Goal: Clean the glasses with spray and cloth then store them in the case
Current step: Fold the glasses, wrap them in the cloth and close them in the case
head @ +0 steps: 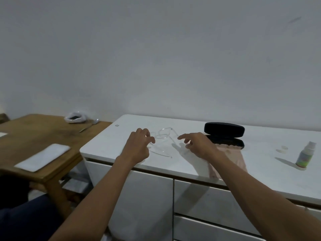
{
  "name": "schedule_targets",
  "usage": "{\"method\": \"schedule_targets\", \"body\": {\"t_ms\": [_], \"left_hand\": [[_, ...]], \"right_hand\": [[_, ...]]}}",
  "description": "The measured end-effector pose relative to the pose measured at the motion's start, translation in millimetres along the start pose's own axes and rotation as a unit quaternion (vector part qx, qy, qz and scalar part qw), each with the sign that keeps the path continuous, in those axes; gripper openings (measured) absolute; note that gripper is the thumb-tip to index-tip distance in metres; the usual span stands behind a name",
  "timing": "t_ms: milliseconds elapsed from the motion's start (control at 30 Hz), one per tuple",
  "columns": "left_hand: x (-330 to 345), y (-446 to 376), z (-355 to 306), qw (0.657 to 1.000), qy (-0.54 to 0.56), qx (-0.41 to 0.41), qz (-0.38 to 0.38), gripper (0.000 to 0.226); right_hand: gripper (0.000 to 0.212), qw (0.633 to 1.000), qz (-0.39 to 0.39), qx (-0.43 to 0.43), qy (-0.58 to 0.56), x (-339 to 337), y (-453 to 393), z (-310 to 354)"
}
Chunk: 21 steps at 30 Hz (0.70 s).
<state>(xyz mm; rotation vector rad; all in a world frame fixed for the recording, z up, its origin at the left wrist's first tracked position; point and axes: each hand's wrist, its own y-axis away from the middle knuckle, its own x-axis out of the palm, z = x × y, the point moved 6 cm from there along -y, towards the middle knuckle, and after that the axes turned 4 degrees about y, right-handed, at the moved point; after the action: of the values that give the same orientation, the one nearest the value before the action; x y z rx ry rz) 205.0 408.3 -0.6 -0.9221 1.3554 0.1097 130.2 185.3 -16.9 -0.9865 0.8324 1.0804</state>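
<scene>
Wooden table (43, 129), far left: white pad (42, 157), a bag, cutlery. White table (260, 153): left hand (139, 145), fingers curled loosely, empty, just beside the glasses (163, 136). Glasses: clear thin frame, arms unfolded, lying flat between both hands; judged light, fragile, slippery; best taken by the temples or bridge, not the lenses. Right hand (196, 143): half open, empty. Pink cloth (227, 159), soft. Black case (224, 134), lid up. Spray bottle (305, 155), upright; label unreadable.

Black case (224, 129), pink cloth (231, 157)
</scene>
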Motion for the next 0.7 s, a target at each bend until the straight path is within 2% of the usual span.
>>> {"method": "schedule_targets", "body": {"t_ms": [133, 233, 433, 600, 700], "left_hand": [[1, 3, 4, 1.000, 0.028, -0.013, -0.006, 0.013], [3, 3, 7, 0.998, 0.049, -0.024, -0.043, 0.003], [-8, -8, 15, 0.982, 0.124, -0.049, -0.132, 0.006], [-17, -29, 5, 0.943, 0.266, -0.105, -0.172, 0.009], [-10, -43, -15, 0.915, 0.349, -0.126, -0.157, 0.010]], "right_hand": [[0.037, 1.000, -0.024, 0.000, -0.004, 8, -12, -1], [0.028, 0.998, -0.056, -0.005, 0.003, 12, -19, 0], [0.017, 0.986, -0.156, -0.047, -0.036, -13, -19, 16], [0.006, 0.972, -0.196, -0.004, -0.129, -48, -10, 1], [0.004, 0.966, -0.201, 0.032, -0.158, -67, 5, -20]]}}
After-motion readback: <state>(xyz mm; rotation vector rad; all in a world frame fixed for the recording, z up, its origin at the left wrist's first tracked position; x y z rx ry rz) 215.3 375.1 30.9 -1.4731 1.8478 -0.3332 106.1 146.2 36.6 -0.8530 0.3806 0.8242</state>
